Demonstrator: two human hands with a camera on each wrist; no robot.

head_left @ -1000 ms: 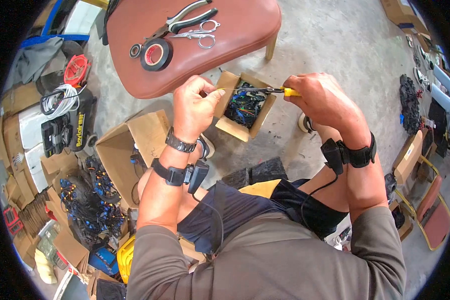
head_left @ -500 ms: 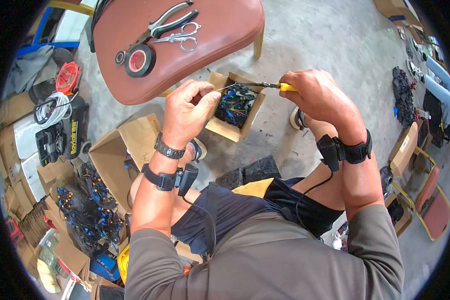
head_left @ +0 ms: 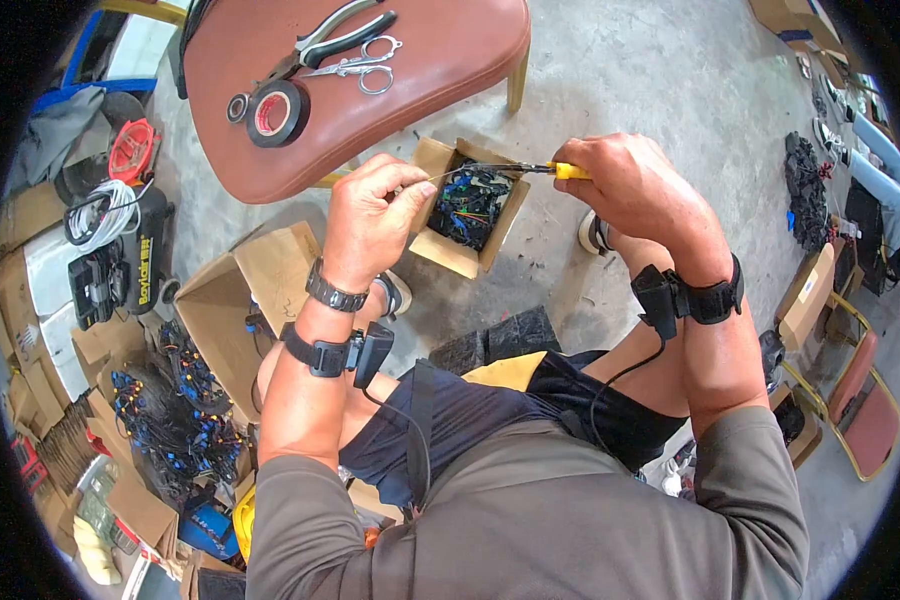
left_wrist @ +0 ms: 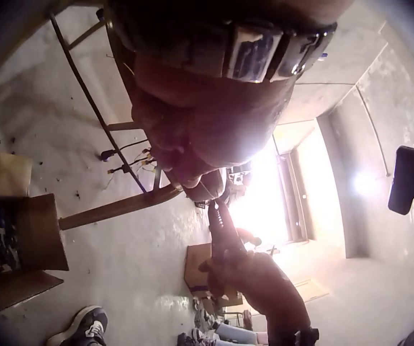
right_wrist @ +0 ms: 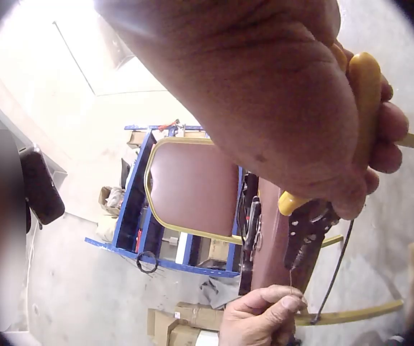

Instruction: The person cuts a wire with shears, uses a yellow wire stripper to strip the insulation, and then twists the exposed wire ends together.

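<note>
My right hand [head_left: 642, 195] grips yellow-handled wire strippers [head_left: 570, 171], fingers wrapped round the handles [right_wrist: 365, 101] in the right wrist view. Their dark head [right_wrist: 304, 234] points toward my left hand [head_left: 370, 215]. Between thumb and forefinger, the left hand pinches a thin wire [head_left: 450, 174] that runs across to the tool's tip. From the left wrist side, the notched dark head of the strippers [left_wrist: 221, 220] stands right by the left fingertips. Below both hands is a small cardboard box [head_left: 445, 255] full of dark wire pieces with coloured bits.
A red-brown chair seat [head_left: 420, 75] holds black tape [head_left: 277, 113], folding scissors [head_left: 370, 70], grey-black pliers [head_left: 345, 38] and a small ring [head_left: 237, 107]. Left of my legs are an open carton [head_left: 205, 310] and a heap of cables [head_left: 170, 420]. Another person's legs [head_left: 875, 155] show far right.
The head view has shifted, so the chair and box sit further left. My left thumb and forefinger have changed their hold, and the wire now bows slightly. The right hand keeps its grip.
</note>
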